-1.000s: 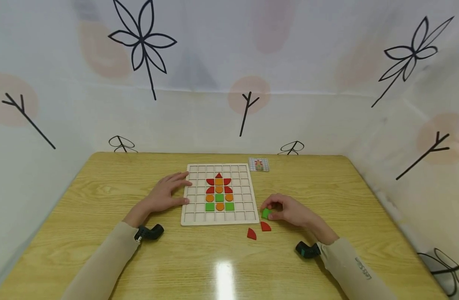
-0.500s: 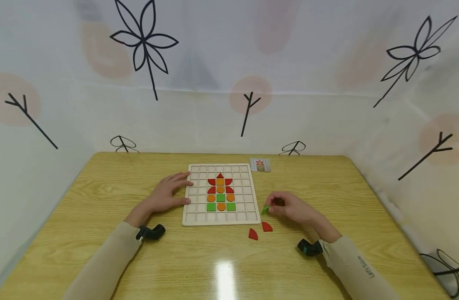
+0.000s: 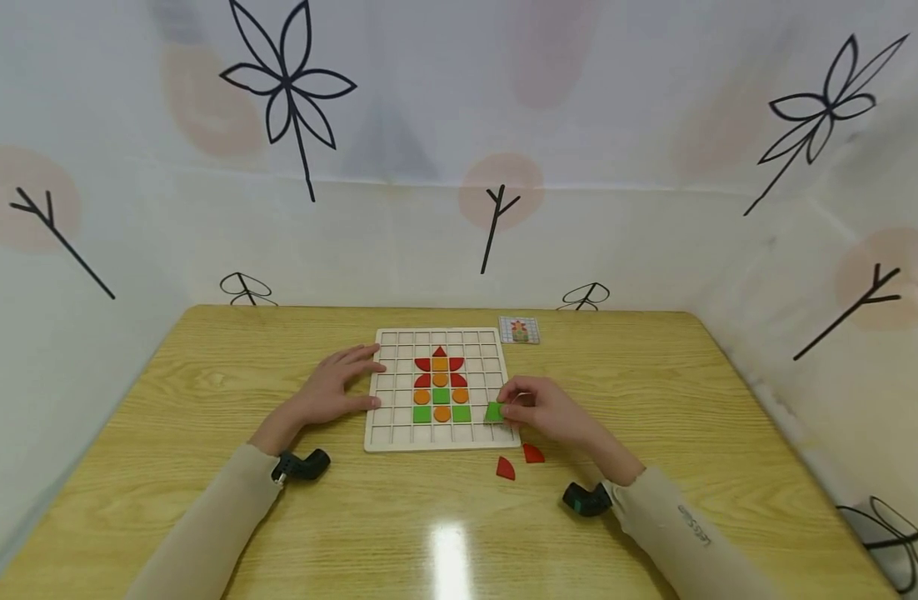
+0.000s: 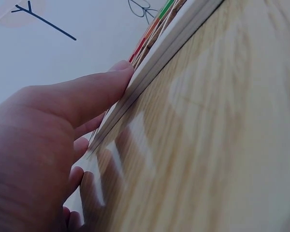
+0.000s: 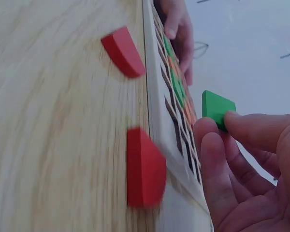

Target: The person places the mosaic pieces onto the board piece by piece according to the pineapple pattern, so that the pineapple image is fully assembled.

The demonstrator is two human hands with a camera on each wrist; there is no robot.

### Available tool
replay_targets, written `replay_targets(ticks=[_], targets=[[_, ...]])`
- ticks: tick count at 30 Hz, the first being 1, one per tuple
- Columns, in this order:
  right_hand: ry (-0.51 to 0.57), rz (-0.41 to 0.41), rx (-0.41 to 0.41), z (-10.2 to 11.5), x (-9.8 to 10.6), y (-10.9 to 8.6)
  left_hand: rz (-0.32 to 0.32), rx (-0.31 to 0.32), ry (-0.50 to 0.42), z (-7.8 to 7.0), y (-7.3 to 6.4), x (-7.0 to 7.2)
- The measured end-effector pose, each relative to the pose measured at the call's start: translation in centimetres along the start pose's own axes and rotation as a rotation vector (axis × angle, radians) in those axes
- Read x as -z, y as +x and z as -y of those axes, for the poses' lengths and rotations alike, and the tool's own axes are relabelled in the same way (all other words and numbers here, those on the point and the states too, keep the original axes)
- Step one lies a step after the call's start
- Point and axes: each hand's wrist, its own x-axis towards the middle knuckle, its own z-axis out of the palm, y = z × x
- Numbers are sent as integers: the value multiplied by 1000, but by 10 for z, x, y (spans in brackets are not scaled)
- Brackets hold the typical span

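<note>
A green square tile (image 5: 217,107) is pinched between thumb and fingers of my right hand (image 3: 545,408), over the right side of the wooden grid board (image 3: 387,435). In the right wrist view the tile shows raised above the board. My left hand (image 3: 326,390) lies at the board's left edge, fingers spread, with thumb and fingertips on the rim. On the board, red, orange and green tiles form a figure, with a red triangle (image 3: 440,352) at its top and a row of green squares (image 3: 422,414) and an orange circle (image 3: 442,413) at its bottom.
Two red quarter-circle tiles, a nearer one (image 3: 506,468) and a farther one (image 3: 533,453), lie on the table (image 3: 339,517) by the board's front right corner. Behind the board's right side is a small printed card (image 3: 519,330). A patterned cloth (image 3: 399,242) hangs behind the table.
My right hand has lifted the green square tile from beside the board and moved left with it, over the board's right columns. The left hand stays in place.
</note>
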Motion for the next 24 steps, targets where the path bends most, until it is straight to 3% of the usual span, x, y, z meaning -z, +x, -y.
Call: replay_targets(ticks=[5, 10, 15, 24], targets=[[10, 34, -7, 8, -17, 10, -1, -3, 3, 1, 0, 0], [-16, 59, 53, 14, -32, 20, 0, 3, 6, 2, -1, 0], [-105, 79, 126, 18, -44, 28, 1, 5, 13, 2, -1, 0], [-292, 106, 167, 24, -52, 31, 1, -4, 18, -1, -1, 1]])
